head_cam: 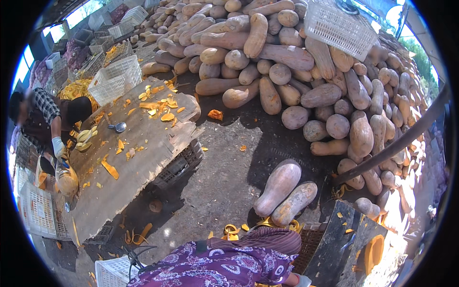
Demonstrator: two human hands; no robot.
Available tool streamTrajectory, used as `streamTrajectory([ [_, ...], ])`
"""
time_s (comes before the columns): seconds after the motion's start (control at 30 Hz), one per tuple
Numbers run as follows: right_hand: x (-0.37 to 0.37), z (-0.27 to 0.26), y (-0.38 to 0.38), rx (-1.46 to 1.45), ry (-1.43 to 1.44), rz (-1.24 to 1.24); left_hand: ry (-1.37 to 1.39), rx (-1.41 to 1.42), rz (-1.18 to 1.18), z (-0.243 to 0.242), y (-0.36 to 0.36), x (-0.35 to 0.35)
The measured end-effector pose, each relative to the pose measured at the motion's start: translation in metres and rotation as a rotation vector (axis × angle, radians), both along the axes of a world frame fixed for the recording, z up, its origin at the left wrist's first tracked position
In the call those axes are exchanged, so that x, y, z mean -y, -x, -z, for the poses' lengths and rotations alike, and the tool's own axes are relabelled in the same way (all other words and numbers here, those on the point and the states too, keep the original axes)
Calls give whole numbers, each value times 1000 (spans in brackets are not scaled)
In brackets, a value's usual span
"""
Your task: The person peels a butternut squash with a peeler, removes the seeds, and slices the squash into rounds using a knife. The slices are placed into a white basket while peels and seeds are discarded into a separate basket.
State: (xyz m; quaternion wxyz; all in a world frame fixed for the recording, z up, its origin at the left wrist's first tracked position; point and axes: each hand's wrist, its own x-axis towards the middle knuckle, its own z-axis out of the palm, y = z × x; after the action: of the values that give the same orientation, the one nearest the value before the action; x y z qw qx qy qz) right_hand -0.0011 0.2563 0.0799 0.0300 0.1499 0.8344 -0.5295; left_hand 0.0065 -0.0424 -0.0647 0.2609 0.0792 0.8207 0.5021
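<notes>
My left hand [303,281], in a pale glove, shows only partly at the bottom edge beyond a purple patterned sleeve. Whether it holds anything is hidden by the frame's edge. My right hand is out of view. Beside the left hand stands a dark wooden board [331,247], bearing a cut orange squash piece [373,254], small scraps and a bluish tool [348,241] too blurred to name. Past my striped trouser leg, two whole long squashes [278,187] [295,203] lie on the ground. Curled orange peelings [231,231] lie close to my leg.
A large heap of squashes [287,73] fills the back and right; a white crate [339,28] tops it. A dark pole [394,140] slants at right. Left, a co-worker's gloved hand [59,147] holds a blue-handled tool at a squash [67,182] beside a scrap-strewn plywood table [132,193].
</notes>
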Motion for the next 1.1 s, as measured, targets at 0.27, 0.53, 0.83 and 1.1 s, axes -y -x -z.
streamTrajectory([
  [0.27,-85,62,55,-172,273,-227,-29,12,-206,-1,-51,47],
  [0.53,42,24,25,-199,41,-293,-25,6,-320,-4,-78,65],
  [0.83,107,10,9,-174,89,-374,-37,-12,-380,-13,-103,73],
  [1.1,117,2,0,-160,120,-369,-47,-15,-389,-17,-114,73],
])
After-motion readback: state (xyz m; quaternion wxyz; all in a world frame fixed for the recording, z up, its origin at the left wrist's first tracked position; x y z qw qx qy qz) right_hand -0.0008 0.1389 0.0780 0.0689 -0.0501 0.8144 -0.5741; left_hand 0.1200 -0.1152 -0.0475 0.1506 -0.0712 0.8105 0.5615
